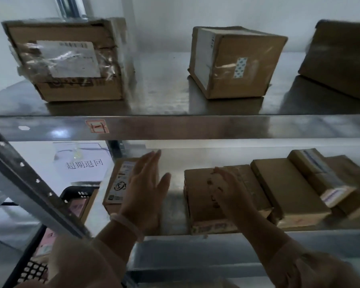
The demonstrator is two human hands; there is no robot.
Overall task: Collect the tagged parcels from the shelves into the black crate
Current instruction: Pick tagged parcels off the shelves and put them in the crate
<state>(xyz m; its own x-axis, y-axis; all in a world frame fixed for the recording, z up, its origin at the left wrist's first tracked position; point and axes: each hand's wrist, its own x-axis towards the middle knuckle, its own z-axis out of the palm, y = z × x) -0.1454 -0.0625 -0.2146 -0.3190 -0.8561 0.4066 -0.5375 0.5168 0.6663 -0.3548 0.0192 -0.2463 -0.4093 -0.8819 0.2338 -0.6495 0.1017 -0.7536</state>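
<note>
A small labelled parcel (pixel 121 179) stands upright at the left end of the lower shelf (pixel 175 204), its printed label facing the camera, as a person's left hand (pixel 146 183) reaches in just beside it, fingers spread and grasping nothing; the palm covers the parcel's right edge, and whether it touches the cardboard cannot be told. A pale bangle (pixel 127 224) circles that wrist. The right hand (pixel 229 188), blurred, rests over a flat brown parcel (pixel 206 200) near the middle of the same shelf, fingers loosely curled on its top face without a firm hold. To the right of that parcel lie more flat cartons (pixel 287 188), packed side by side, and a taped carton (pixel 320 175) leaning across the far ones.

The black crate (pixel 77 196) sits below and to the left of the shelving, seen past a slanted metal upright (pixel 29 183), with pink-labelled items visible inside. Behind it a white sheet with printed characters (pixel 84 164) hangs on the wall.

On the upper shelf (pixel 175 125), three cartons stand well apart: a large tape-wrapped box with a white shipping label (pixel 67 59) at left, a cube-shaped box (pixel 235 63) at centre bearing a patterned sticker, and a plain brown box (pixel 341 59) cut off at the right edge. A small red-marked tag (pixel 97 126) is stuck to the shelf's front lip.
</note>
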